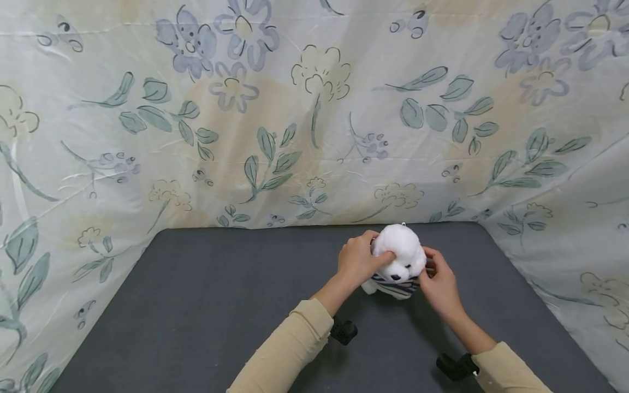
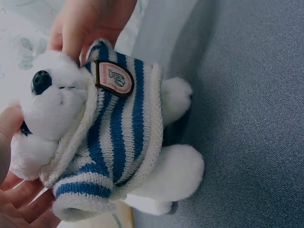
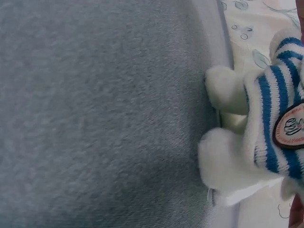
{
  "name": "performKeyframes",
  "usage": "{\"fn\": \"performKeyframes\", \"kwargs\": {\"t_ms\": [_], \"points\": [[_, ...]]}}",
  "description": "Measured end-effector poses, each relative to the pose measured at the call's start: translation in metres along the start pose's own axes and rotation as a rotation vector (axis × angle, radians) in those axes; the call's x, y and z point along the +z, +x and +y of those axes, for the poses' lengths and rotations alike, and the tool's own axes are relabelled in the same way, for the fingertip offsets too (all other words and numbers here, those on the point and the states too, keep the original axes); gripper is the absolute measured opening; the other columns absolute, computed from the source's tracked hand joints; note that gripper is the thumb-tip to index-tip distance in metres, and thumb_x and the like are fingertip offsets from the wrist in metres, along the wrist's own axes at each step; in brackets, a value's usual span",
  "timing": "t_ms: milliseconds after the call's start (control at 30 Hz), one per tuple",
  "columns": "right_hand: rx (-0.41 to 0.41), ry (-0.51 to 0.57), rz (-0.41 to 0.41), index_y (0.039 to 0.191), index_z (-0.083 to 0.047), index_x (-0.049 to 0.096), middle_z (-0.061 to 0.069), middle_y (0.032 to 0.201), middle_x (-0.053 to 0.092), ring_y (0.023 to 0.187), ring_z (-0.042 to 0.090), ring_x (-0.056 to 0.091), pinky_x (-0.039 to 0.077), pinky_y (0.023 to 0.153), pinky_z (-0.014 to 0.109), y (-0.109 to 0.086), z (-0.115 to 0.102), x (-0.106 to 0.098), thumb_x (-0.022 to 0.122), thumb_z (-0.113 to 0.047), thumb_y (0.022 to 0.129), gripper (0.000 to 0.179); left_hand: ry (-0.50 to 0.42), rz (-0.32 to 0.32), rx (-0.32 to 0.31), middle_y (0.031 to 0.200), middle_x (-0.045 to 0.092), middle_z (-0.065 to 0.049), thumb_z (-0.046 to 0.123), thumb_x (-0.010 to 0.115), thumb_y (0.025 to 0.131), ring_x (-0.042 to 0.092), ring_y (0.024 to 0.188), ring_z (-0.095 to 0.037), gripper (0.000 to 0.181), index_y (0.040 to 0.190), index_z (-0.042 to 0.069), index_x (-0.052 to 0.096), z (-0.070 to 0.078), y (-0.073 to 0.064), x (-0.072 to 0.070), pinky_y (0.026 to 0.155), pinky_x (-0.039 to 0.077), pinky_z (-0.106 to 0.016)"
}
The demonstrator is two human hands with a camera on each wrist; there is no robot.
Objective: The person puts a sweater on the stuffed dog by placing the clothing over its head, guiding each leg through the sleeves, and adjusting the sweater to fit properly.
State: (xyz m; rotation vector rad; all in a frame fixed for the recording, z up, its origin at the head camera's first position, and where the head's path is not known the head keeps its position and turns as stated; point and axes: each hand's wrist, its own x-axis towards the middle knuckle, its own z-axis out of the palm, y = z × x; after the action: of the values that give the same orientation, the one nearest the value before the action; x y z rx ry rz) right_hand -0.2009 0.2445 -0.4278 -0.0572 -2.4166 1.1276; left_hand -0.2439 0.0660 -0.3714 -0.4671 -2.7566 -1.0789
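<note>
A white plush dog [image 1: 400, 245] in a blue-and-white striped knit sweater [image 2: 123, 118] stands upright toward the far right of the grey table, facing me. Its feet [image 2: 178, 171] touch the cloth. My left hand [image 1: 358, 259] grips the head from the left, thumb across the face near one eye and fingers behind. On the other side, my right hand [image 1: 444, 284] pinches the sweater at the dog's shoulder, beside the head. An oval badge [image 2: 115, 78] shows on the sweater's front. Only the lower body and sweater appear in the right wrist view.
The dark grey tabletop [image 1: 221, 305] stretches left and toward me. Behind it and along both sides hangs a pale floral cloth [image 1: 314, 169]. Black wrist devices [image 1: 344, 331] protrude below my beige sleeves [image 1: 290, 344].
</note>
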Motion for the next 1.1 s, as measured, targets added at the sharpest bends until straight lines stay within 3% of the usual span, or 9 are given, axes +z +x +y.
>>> {"fn": "performKeyframes", "kwargs": {"t_ms": [133, 300, 367, 633, 733, 867, 933, 1000, 1100], "points": [[-0.008, -0.076, 0.005, 0.111, -0.001, 0.059, 0.014, 0.104, 0.059, 0.09, 0.028, 0.059, 0.048, 0.072, 0.045, 0.006, 0.004, 0.0, 0.05, 0.002, 0.081, 0.032, 0.006, 0.005, 0.007, 0.101, 0.068, -0.001, 0.047, 0.068, 0.077, 0.064, 0.08, -0.017, 0.048, 0.114, 0.019, 0.061, 0.001, 0.0, 0.001, 0.061, 0.048, -0.028], [-0.017, -0.132, -0.024, 0.106, -0.001, 0.062, 0.012, 0.102, 0.063, 0.089, 0.026, 0.061, 0.05, 0.072, 0.035, 0.01, 0.011, 0.0, 0.054, 0.001, 0.081, 0.027, 0.004, 0.0, 0.005, 0.101, 0.068, -0.001, 0.048, 0.068, 0.077, 0.064, 0.08, -0.017, 0.048, 0.115, 0.019, 0.061, 0.001, 0.0, 0.001, 0.061, 0.048, -0.028], [-0.008, -0.127, -0.047, 0.108, -0.001, 0.062, 0.013, 0.102, 0.064, 0.089, 0.027, 0.061, 0.049, 0.07, 0.033, 0.01, 0.012, -0.002, 0.055, 0.0, 0.081, 0.027, 0.004, 0.001, 0.003, 0.101, 0.068, -0.001, 0.049, 0.068, 0.077, 0.064, 0.08, -0.017, 0.048, 0.115, 0.019, 0.061, 0.0, 0.0, 0.002, 0.061, 0.048, -0.028], [0.037, -0.062, -0.15, 0.122, 0.0, 0.054, 0.02, 0.114, 0.058, 0.101, 0.037, 0.058, 0.049, 0.075, 0.045, 0.011, 0.002, -0.016, 0.046, -0.011, 0.093, 0.032, 0.012, 0.003, -0.004, 0.1, 0.068, 0.0, 0.049, 0.068, 0.076, 0.064, 0.079, -0.016, 0.048, 0.114, 0.02, 0.061, 0.0, 0.001, 0.002, 0.059, 0.047, -0.028], [0.021, -0.068, -0.141, 0.128, -0.004, 0.05, 0.019, 0.119, 0.056, 0.099, 0.03, 0.056, 0.047, 0.072, 0.035, 0.011, -0.004, -0.02, 0.038, -0.016, 0.097, 0.035, 0.013, -0.003, -0.014, 0.101, 0.068, 0.0, 0.049, 0.068, 0.077, 0.064, 0.081, -0.017, 0.048, 0.114, 0.02, 0.061, 0.001, 0.0, 0.001, 0.06, 0.048, -0.028], [-0.073, -0.036, -0.135, 0.137, -0.011, 0.043, 0.014, 0.128, 0.05, 0.101, 0.023, 0.052, 0.04, 0.07, 0.02, 0.012, -0.017, -0.026, 0.033, -0.023, 0.1, 0.04, 0.009, -0.015, -0.024, 0.103, 0.068, 0.0, 0.05, 0.068, 0.077, 0.064, 0.082, -0.017, 0.049, 0.115, 0.02, 0.06, 0.002, 0.001, 0.001, 0.062, 0.049, -0.029], [-0.126, -0.012, -0.157, 0.141, -0.014, 0.037, 0.015, 0.133, 0.046, 0.108, 0.026, 0.049, 0.043, 0.078, 0.025, 0.013, -0.025, -0.027, 0.036, -0.025, 0.1, 0.043, 0.007, -0.018, -0.023, 0.102, 0.068, 0.0, 0.05, 0.067, 0.077, 0.064, 0.081, -0.016, 0.049, 0.115, 0.02, 0.06, 0.002, 0.001, 0.001, 0.061, 0.048, -0.028], [-0.18, -0.004, -0.184, 0.144, -0.016, 0.031, 0.017, 0.134, 0.042, 0.115, 0.033, 0.046, 0.044, 0.085, 0.037, 0.014, -0.03, -0.027, 0.044, -0.023, 0.098, 0.049, 0.007, -0.02, -0.019, 0.101, 0.068, 0.0, 0.049, 0.067, 0.077, 0.064, 0.08, -0.016, 0.049, 0.115, 0.019, 0.061, 0.001, 0.001, 0.001, 0.06, 0.048, -0.027], [-0.273, -0.032, -0.215, 0.146, -0.016, 0.026, 0.019, 0.138, 0.036, 0.119, 0.038, 0.04, 0.041, 0.082, 0.056, 0.017, -0.035, -0.025, 0.058, -0.016, 0.091, 0.064, 0.004, -0.022, -0.015, 0.1, 0.068, 0.0, 0.048, 0.067, 0.078, 0.064, 0.077, -0.015, 0.048, 0.115, 0.018, 0.061, 0.001, 0.001, 0.001, 0.058, 0.047, -0.025]]}}
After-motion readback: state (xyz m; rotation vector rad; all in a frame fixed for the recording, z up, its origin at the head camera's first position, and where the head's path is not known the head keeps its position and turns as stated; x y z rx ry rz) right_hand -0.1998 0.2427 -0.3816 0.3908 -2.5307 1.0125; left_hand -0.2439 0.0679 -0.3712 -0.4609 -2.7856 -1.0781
